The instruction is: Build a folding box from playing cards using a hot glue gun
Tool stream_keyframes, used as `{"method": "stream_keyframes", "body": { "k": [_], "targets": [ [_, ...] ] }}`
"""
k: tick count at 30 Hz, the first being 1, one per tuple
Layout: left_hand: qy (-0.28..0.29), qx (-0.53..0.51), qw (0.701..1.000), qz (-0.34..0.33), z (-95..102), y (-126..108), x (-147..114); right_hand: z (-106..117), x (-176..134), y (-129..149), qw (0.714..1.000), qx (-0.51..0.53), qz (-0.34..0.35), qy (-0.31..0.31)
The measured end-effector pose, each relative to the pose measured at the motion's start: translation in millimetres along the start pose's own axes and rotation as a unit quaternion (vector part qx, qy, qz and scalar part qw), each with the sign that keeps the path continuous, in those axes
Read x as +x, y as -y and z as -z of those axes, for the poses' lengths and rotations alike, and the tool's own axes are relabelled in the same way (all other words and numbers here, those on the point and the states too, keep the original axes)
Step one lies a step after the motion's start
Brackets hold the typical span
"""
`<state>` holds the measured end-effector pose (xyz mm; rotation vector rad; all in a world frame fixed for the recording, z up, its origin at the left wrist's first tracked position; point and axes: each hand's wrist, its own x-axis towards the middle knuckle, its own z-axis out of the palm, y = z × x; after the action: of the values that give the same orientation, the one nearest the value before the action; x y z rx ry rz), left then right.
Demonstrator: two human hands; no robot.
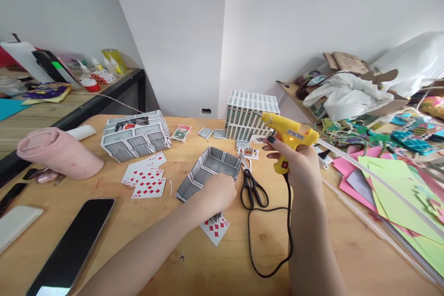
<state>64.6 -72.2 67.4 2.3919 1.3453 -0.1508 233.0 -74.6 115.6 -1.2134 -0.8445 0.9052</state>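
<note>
My right hand [301,159] is wrapped around a yellow hot glue gun [282,129], its nozzle pointing left and its small orange light lit. The black cord runs down from the grip onto the table. A shallow open box made of grey-backed playing cards [197,171] lies on the table. Closed over the near right side of this box is my left hand [219,194], with its fingertips mostly hidden. A ten of diamonds card [215,230] lies face up, partly under the box. Black-handled scissors [254,189] rest between the box and the cord.
Behind stand a card-covered box [135,134], a card pack [181,132] and a block of stacked card packs [251,111]. Face-up cards [149,184], a phone [74,245] and a pink roll [58,152] are at left. Coloured paper [391,189] covers the right side.
</note>
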Motion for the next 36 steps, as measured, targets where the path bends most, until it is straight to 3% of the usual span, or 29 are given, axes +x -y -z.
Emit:
{"method": "stream_keyframes", "body": {
  "k": [4, 9, 12, 14, 17, 19, 22, 24, 26, 31, 36],
  "targets": [
    [0.006, -0.006, 1.0, 0.002, -2.7, 0, -5, 2, -2, 4, 1.0, 0.001, -0.004, -0.006],
    [-0.032, -0.051, 0.998, 0.019, 20.6, 19, -18, 4, -3, 5, 1.0, -0.004, 0.02, 0.002],
    [-0.075, -0.206, 0.975, 0.04, 31.3, 44, -25, 4, -3, 4, 1.0, 0.0, 0.025, 0.003],
    [-0.094, -0.327, 0.939, 0.058, 30.6, 61, -28, 4, -3, 3, 1.0, -0.002, 0.025, 0.005],
    [-0.101, -0.519, 0.842, 0.11, 21.6, 79, -31, 4, -3, 3, 1.0, -0.008, 0.019, 0.004],
    [-0.12, -0.586, 0.79, 0.135, 15.9, 84, -36, 3, -3, 3, 1.0, -0.009, 0.019, 0.001],
    [-0.164, -0.617, 0.754, 0.154, 13.9, 86, -47, 1, -4, 2, 1.0, -0.011, 0.021, 0.004],
    [-0.157, -0.619, 0.759, 0.128, 16.5, 86, -57, 1, -4, 2, 1.0, -0.014, 0.018, 0.007],
    [-0.114, -0.607, 0.783, 0.068, 20.0, 85, -64, 1, -3, 0, 1.0, -0.019, 0.016, 0.006],
    [-0.01, -0.458, 0.889, -0.008, 24.7, 73, -67, -1, -1, -3, 0.999, -0.026, 0.012, 0.016],
    [-0.082, -0.324, 0.942, -0.046, 20.8, 46, -58, -3, -2, -1, 0.999, -0.035, 0.014, 0.012]
  ]
}}
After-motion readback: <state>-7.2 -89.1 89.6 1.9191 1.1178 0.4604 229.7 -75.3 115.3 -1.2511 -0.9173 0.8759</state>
